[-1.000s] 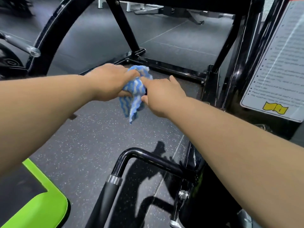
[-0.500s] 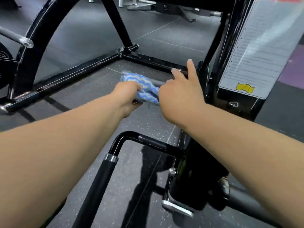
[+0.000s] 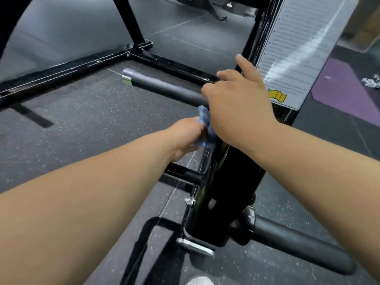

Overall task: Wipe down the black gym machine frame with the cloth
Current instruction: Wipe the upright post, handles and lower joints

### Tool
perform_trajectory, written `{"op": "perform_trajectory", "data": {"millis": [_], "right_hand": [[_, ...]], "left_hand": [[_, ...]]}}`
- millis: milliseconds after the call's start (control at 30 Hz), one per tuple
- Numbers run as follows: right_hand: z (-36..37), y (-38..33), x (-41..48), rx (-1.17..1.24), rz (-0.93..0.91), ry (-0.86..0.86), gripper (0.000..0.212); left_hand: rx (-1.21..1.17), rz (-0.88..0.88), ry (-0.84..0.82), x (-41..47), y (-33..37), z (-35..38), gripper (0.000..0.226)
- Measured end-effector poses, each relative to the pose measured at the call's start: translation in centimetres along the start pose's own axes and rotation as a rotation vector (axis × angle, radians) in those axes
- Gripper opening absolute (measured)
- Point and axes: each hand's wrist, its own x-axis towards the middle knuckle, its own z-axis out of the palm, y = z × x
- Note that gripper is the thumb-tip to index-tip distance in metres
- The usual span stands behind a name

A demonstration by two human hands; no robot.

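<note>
Our left hand [image 3: 185,136], gripping the blue cloth [image 3: 204,116], had slid from the grip bar [image 3: 164,87] tip to the black upright [image 3: 222,182]; we judged the upright next. Our right hand [image 3: 238,103] rested there, grasp unclear.

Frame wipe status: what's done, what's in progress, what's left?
Done: nothing provable; no surface shows wipe marks. In hand: left hand grips the blue cloth against the black upright where the grip bar joins it; right hand lies on that joint, grasp unclear. Left, likely: floor rails, lower handle, neither touched by the cloth now.
</note>
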Motion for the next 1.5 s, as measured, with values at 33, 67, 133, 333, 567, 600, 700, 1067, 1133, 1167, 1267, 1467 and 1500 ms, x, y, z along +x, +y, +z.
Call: {"op": "perform_trajectory", "data": {"millis": [33,67,133,333,567,600,700,1067,1133,1167,1267,1467,1500], "right_hand": [[0.1,0.1,0.0,0.008,-0.001,0.012,0.028],[0.1,0.0,-0.1,0.012,0.002,0.011,0.031],[0.1,-0.5,-0.4,0.021,0.015,-0.015,0.034],[1.4,-4.5,-3.2,0.02,-0.057,-0.241,0.022],[1.4,-5.0,-3.2,0.08,-0.023,-0.225,0.026],[1.6,-5.0,-3.4,0.069,-0.022,-0.23,0.029],[1.7,-5.5,-3.9,0.017,-0.054,-0.276,0.028],[1.6,-4.7,-4.0,-0.017,-0.362,-0.506,0.031],[1.5,-4.6,-3.6,0.019,-0.334,-0.525,0.031],[1.3,-4.6,-3.4,0.068,-0.307,-0.522,0.03],[1.7,-5.1,-3.4,0.124,-0.226,-0.483,0.017],[3.4,-8.0,-2.9,0.419,-0.13,-0.517,0.039],[3.9,-8.4,-2.5,0.477,-0.131,-0.528,0.038]], "left_hand": [[0.293,0.071,-0.026,-0.3,0.0,-0.7,0.031],[0.576,0.14,-0.02,-0.8,-0.1,-1.7,0.031],[1.031,0.214,0.011,-2.0,-0.3,-3.8,0.051],[1.201,0.236,-0.163,-6.1,-2.6,-4.7,0.036],[1.308,0.548,-0.112,-5.9,-4.8,-6.4,0.02],[1.368,0.473,-0.096,-5.8,-4.4,-8.2,0.022],[1.443,0.2,0.046,-6.4,-3.0,-13.4,0.023],[1.199,0.314,-0.182,-5.1,-3.6,-3.4,0.014],[1.143,0.276,-0.226,-4.9,-3.1,-3.9,0.024],[1.144,0.238,-0.243,-5.0,-2.6,-4.7,0.033],[1.116,0.095,-0.24,-5.7,-1.2,-7.9,0.04],[0.962,0.021,0.027,-7.1,-2.1,-12.9,0.038],[0.912,0.026,0.09,-7.5,-3.1,-13.2,0.037]]}}
